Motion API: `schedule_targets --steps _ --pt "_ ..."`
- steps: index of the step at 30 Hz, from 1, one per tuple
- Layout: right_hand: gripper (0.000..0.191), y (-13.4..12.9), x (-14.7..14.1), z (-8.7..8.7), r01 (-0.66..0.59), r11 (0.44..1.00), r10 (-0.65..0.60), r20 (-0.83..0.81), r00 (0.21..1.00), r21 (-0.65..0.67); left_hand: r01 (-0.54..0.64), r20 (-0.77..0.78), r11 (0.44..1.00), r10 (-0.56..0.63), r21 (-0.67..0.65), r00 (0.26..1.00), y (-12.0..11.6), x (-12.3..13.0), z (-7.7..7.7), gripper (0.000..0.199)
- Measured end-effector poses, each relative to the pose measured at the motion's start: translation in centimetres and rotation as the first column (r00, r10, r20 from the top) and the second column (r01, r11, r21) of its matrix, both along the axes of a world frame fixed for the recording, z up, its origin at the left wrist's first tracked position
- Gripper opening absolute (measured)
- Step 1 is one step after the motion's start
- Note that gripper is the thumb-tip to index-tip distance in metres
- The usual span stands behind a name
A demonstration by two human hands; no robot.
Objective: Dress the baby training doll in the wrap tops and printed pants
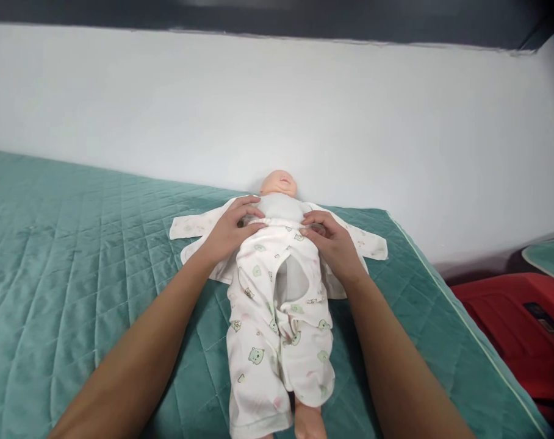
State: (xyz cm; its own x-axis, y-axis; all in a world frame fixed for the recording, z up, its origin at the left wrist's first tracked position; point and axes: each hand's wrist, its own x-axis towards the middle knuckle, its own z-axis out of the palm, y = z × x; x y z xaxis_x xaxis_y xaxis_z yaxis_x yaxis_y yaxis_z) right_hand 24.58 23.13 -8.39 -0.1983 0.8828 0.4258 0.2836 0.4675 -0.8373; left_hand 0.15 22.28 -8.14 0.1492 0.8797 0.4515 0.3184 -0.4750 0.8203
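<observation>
A baby doll (280,183) lies on its back, with its head near the wall. Split-crotch baby pants (259,292) in white with green bear prints cover its legs and reach up to the belly. My left hand (238,222) holds the waistband at one side between thumb and fingers. At the other side of the waistband, my right hand (329,235) has its thumb and fingers closed on the fabric. Beneath the doll a white baby shirt (373,244) is spread out with both sleeves to the sides. One bare foot (309,421) shows below a pant leg; the other is mostly hidden.
Green quilted bedding (98,274) lies under the doll, its edge (446,292) running down the right side. A red plastic object (515,329) stands beyond that edge, lower down. Behind the doll's head rises a white wall (277,103), with a dark band (277,21) above.
</observation>
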Motion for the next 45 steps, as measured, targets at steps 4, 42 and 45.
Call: schedule_targets --steps 4,42,45 --pt "0.026 0.4 0.5 -0.1 -0.069 0.995 0.073 0.057 0.996 -0.072 0.087 -0.059 0.994 -0.09 -0.059 0.994 0.0 -0.1 0.4 0.024" --pt "0.036 5.6 -0.2 -1.9 0.168 0.957 -0.21 -0.161 0.964 -0.236 -0.223 0.065 0.951 0.241 -0.213 0.968 4.0 0.5 -0.1 0.014" --pt "0.035 4.9 0.2 -2.1 0.186 0.963 -0.209 -0.106 0.972 -0.194 -0.255 0.028 0.942 0.267 -0.219 0.963 2.9 0.1 -0.7 0.01"
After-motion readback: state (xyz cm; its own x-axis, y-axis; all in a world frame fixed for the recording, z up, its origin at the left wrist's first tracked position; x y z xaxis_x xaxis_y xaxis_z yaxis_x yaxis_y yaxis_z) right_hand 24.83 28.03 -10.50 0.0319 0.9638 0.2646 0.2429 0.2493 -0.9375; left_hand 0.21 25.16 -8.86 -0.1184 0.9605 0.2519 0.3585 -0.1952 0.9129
